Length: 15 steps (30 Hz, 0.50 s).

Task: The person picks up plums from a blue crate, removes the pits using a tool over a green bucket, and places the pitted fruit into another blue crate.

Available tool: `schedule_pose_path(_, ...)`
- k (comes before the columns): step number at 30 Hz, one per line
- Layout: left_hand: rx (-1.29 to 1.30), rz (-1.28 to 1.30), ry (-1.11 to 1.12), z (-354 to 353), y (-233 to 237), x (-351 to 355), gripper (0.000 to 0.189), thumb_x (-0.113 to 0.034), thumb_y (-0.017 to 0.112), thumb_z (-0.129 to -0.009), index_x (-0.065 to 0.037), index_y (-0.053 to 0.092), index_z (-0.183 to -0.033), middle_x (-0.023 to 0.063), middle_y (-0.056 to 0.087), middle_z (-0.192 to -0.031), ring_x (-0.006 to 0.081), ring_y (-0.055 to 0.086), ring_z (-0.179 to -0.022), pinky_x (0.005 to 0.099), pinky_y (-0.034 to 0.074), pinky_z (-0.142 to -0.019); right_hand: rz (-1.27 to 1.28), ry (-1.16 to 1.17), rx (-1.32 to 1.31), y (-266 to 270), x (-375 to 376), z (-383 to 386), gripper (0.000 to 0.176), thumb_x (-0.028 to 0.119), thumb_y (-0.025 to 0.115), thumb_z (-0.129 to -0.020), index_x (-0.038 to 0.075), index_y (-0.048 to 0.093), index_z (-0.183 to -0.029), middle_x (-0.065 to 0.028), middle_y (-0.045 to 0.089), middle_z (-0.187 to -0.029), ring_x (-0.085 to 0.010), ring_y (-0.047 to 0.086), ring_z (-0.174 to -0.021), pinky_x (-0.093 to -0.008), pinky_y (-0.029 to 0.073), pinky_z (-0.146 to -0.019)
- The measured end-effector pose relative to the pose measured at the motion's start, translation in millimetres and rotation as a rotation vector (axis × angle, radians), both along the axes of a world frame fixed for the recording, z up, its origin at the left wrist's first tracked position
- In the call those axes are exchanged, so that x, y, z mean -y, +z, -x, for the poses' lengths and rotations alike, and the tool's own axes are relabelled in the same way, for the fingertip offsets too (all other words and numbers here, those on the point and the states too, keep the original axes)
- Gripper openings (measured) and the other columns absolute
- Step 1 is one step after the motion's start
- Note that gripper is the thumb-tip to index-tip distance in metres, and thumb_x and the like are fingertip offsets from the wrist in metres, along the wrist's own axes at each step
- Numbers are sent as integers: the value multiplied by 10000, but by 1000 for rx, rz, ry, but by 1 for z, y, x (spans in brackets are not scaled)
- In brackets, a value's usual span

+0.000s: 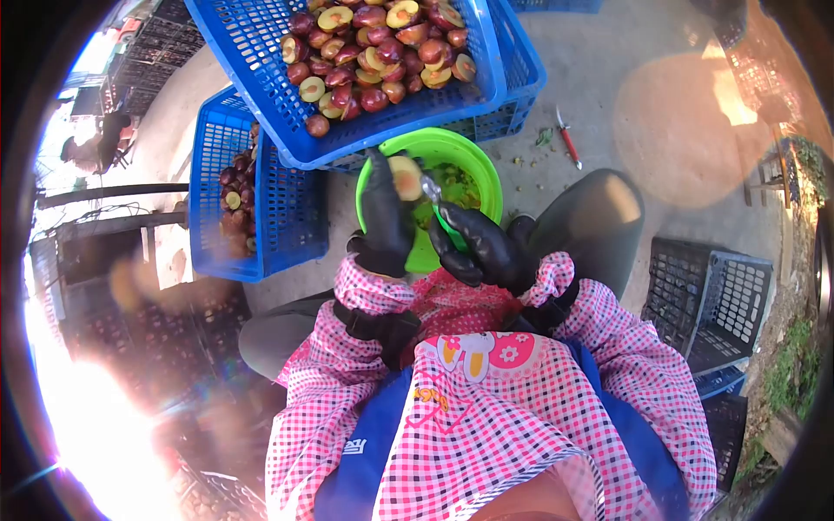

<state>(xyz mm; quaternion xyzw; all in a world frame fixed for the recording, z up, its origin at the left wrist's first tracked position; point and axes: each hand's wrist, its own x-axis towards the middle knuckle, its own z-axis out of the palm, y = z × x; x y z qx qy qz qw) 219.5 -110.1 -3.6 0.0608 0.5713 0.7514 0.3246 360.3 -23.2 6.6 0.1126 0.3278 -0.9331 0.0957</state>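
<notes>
My left hand [387,217], in a black glove, grips a halved plum [405,177] with its yellow cut face turned up. In my black-gloved right hand [491,247] is a small green-handled tool [448,227]. Its shiny metal tip points at the plum half and lies right at its edge in this view. Both hands are over the near part of a bright green bucket [493,178], which has small bits and some liquid at the bottom. Beyond the bucket, a tilted blue crate [252,74] holds many halved plums [373,61].
Another blue crate [291,204] with dark plums [236,187] stands at the left. A red-handled knife [569,143] lies on the concrete floor [599,95] among scattered bits. Black crates [708,300] stand at the right. My bent knees flank the bucket.
</notes>
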Motion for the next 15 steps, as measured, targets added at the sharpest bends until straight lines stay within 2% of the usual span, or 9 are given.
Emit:
schedule_pose_path(3, -127, -9, 30, 34, 2, 30, 406, -377, 420, -1037, 3, 525, -1135, 115, 608, -1018, 227, 639, -918, 398, 563, -871, -59, -13, -50, -12, -2, 1, 476, 498, 433, -1001, 59, 554, -864, -9, 440, -516, -93, 389, -374, -242, 319, -381)
schedule_pose_path(4, 171, -116, 100, 33, 24, 29, 289, -219, 428, -1047, 25, 504, -1182, 112, 598, -1023, 195, 620, -923, 361, 571, -864, -250, -182, 59, -14, 2, 6, 446, 488, 516, -965, 46, 569, -940, -42, 509, -580, -129, 475, -435, -256, 372, -422)
schedule_pose_path(5, 168, -115, 103, 29, 24, 32, 289, -219, 428, -1047, 25, 504, -1182, 112, 598, -1023, 195, 620, -923, 361, 571, -864, -439, -349, 168, -17, 7, 11, 454, 479, 598, -928, 33, 584, -1016, -75, 578, -644, -164, 561, -497, -270, 426, -463)
schedule_pose_path(6, 44, -50, 55, 22, 23, 32, 282, -185, 442, -1040, 34, 491, -1210, 112, 598, -1024, 188, 613, -932, 362, 568, -865, -435, -347, 166, -24, 11, 15, 454, 479, 598, -928, 33, 584, -1016, -75, 578, -644, -164, 561, -497, -270, 426, -463)
schedule_pose_path(8, -57, 51, -40, 0, 24, 25, 340, -180, 477, -1029, 50, 457, -1279, 108, 588, -1062, 192, 599, -977, 371, 546, -870, -1019, -666, -8, -36, 14, 23, 562, 446, 722, -836, 27, 562, -1175, -142, 672, -839, -272, 672, -714, -350, 508, -610)
schedule_pose_path(11, 222, 107, -51, -28, 1, 19, 333, -177, 484, -1027, 43, 464, -1276, 113, 592, -1090, 198, 611, -974, 360, 524, -855, -1141, -484, 44, -38, 14, 19, 602, 419, 743, -809, 39, 546, -1231, -183, 682, -958, -336, 678, -862, -417, 517, -731)
schedule_pose_path(12, 224, 99, -59, -36, -3, 22, 333, -177, 484, -1027, 43, 464, -1276, 113, 592, -1090, 198, 611, -974, 360, 524, -855, -1057, -460, 100, -41, 13, 17, 524, 391, 737, -818, 35, 581, -1171, -187, 676, -992, -337, 664, -908, -421, 500, -776)
schedule_pose_path(14, -1140, 519, -241, -45, -9, 28, 307, -149, 481, -1025, 34, 478, -1271, 129, 597, -1123, 193, 620, -964, 335, 513, -828, -989, -403, 120, -42, 9, 15, 492, 387, 729, -824, 30, 596, -1136, -187, 673, -989, -335, 662, -908, -414, 497, -777)
schedule_pose_path(15, -1152, 508, -231, -43, -15, 27, 307, -149, 481, -1025, 34, 478, -1271, 129, 597, -1123, 193, 620, -964, 335, 513, -828, -909, -341, 141, -41, 7, 15, 463, 384, 720, -829, 25, 612, -1101, -186, 671, -986, -334, 660, -907, -408, 494, -778)
